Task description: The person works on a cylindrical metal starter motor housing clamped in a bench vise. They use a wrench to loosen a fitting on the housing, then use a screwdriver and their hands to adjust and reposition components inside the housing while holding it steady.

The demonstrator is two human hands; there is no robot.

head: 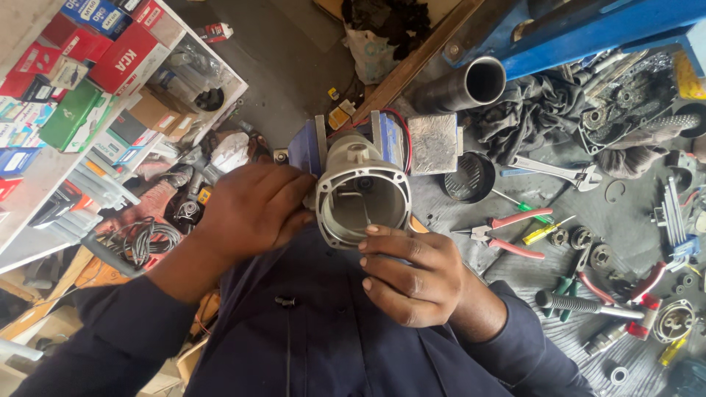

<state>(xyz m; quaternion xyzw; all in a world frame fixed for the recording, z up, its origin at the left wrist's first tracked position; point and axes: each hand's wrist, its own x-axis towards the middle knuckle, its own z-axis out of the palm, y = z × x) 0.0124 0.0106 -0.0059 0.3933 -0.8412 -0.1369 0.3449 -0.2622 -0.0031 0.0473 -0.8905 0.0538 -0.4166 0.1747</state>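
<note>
Facing the camera, the grey housing (362, 195) opening sits between left hand (254, 209) and right hand (412, 276).

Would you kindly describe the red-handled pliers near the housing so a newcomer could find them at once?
Start at the grey metal housing that the left hand and right hand steady at the picture's centre. Look right across the dark ribbed mat to the red-handled pliers, lying flat with handles spread. Unlike the green and yellow screwdrivers beside them, they have two pink-red grips.

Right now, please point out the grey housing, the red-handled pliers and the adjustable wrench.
Grey housing (358, 170): head view, on its domed top.
Red-handled pliers (507, 234): head view, between its two red handles, near the pivot.
Adjustable wrench (553, 170): head view, mid-shaft.
</note>
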